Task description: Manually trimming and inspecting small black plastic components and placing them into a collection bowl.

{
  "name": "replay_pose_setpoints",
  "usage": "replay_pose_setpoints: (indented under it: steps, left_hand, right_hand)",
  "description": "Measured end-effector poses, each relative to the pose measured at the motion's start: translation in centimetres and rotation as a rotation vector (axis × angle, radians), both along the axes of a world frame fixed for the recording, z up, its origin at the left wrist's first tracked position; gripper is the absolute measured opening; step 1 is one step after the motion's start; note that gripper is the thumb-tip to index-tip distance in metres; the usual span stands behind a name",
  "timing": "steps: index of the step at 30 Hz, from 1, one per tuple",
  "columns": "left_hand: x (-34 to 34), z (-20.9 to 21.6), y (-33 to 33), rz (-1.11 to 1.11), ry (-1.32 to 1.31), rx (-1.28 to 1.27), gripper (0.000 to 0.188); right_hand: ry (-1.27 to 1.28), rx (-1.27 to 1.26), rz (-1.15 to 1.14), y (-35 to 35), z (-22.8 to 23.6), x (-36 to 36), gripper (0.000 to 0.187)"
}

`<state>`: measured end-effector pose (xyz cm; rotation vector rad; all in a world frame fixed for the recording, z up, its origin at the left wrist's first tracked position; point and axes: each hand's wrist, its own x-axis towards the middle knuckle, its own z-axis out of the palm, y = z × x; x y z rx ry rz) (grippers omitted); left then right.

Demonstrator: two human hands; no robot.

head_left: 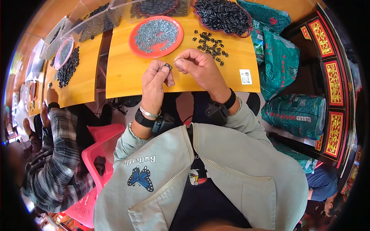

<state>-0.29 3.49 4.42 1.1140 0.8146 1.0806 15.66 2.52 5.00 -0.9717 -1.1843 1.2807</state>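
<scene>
My left hand [155, 80] pinches a small black plastic piece [168, 66] between thumb and fingers, just above the front part of the yellow table [127, 79]. Close beside it, my right hand [200, 69] has thumb and forefinger pressed together; whatever sits between them is too small to make out. The two hands are slightly apart. Beyond them stands a red plate [150, 55] of small silvery metal pieces [156, 34], which look like screws. More black pieces [211, 48] lie loose behind my right hand.
A dark scalloped tray [236, 35] heaped with black parts stands at the back right, near a clear bin [125, 11]. Green sacks [295, 113] crowd the right side. Left, a person in a plaid sleeve [63, 131] sits at another table [86, 82], near a pink chair [90, 156].
</scene>
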Motion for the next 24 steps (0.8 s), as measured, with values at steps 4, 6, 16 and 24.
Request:
replay_pose_setpoints:
  steps: [4,6,16,24]
  left_hand:
    - [-0.07,-0.34,0.06,0.023,0.081,0.050,0.009]
    - [-0.08,-0.21,0.14,0.027,0.102,0.067,0.009]
    - [0.06,-0.25,-0.40,0.028,0.174,0.113,0.009]
    - [0.11,-0.42,-0.35,0.049,0.200,0.120,0.009]
  right_hand:
    - [-0.021,-0.019,0.014,0.24,-0.53,-0.20,0.010]
    - [-0.034,-0.028,0.017,0.38,-0.55,-0.29,0.010]
    - [-0.089,-0.026,0.013,-0.12,-1.00,-0.29,0.009]
    - [-0.075,0.008,0.000,-0.07,-0.98,-0.11,0.009]
